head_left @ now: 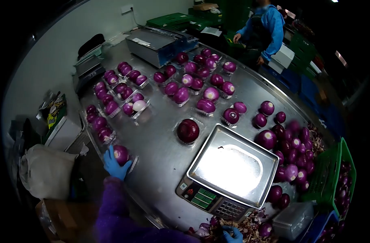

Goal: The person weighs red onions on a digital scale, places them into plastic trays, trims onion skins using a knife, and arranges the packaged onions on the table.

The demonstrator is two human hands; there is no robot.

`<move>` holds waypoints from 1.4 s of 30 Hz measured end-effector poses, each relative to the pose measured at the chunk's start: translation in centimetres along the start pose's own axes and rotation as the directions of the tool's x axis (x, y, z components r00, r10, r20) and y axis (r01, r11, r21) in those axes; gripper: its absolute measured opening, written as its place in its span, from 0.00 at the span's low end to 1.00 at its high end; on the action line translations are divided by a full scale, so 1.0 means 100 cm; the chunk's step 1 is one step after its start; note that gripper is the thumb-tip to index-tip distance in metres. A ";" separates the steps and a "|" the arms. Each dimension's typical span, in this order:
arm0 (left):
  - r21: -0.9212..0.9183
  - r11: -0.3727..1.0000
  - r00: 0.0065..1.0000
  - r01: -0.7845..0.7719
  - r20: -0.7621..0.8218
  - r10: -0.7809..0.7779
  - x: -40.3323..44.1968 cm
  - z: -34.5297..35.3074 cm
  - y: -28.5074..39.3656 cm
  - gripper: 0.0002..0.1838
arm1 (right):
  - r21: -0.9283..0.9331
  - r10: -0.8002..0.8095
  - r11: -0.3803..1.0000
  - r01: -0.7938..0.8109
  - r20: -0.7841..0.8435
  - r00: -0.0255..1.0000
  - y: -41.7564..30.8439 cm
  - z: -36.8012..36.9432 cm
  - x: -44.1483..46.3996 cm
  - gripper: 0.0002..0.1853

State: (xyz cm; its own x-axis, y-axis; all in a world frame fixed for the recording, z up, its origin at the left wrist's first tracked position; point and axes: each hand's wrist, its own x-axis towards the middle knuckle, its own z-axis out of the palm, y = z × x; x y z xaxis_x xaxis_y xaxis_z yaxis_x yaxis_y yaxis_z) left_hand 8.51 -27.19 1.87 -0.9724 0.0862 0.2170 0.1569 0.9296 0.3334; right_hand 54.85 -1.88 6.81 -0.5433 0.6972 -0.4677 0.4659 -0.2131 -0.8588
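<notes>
At the table's left edge my left hand [115, 165], in a blue glove, has its thumb and fingers round a large red onion [120, 154] in a clear tray. My right hand [232, 235], also gloved in blue, is at the bottom edge among onion skins [249, 225], its fingers bent round something dark that I cannot make out. A bare-topped scale [234, 164] stands above my right hand. Beyond the scale's left corner, one dark red onion [188, 131] sits in a clear tray.
Packed onions [181, 95] stand in rows across the table [162, 150]. Loose onions [291, 172] are heaped right of the scale, beside a green crate [324, 182]. Clear trays [293, 218] lie at lower right. A grey machine [156, 44] and a person in blue [270, 30] are at the back.
</notes>
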 end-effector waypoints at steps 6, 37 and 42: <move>-0.306 0.918 0.965 -0.250 -0.158 0.210 0.048 0.055 0.061 0.56 | 0.028 0.070 0.997 -0.070 -0.021 0.997 0.006 -0.004 -0.004 0.08; -0.356 0.642 0.677 -0.679 0.036 0.735 0.071 0.160 0.294 0.64 | 0.125 0.243 0.967 -0.223 -0.168 0.956 0.012 -0.008 -0.041 0.12; -0.386 0.670 0.701 -0.635 0.078 0.709 0.108 0.189 0.343 0.65 | 0.046 0.223 0.975 -0.218 -0.200 0.954 0.004 -0.008 -0.033 0.13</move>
State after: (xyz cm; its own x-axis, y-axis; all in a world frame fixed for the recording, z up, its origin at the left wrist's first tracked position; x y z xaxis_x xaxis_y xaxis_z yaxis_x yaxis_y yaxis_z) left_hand 0.16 12.40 -1.74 -0.5838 0.7474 0.3172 0.7888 0.4297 0.4395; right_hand 57.37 -3.67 8.17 -0.2747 0.7547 -0.5958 0.5405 -0.3913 -0.7448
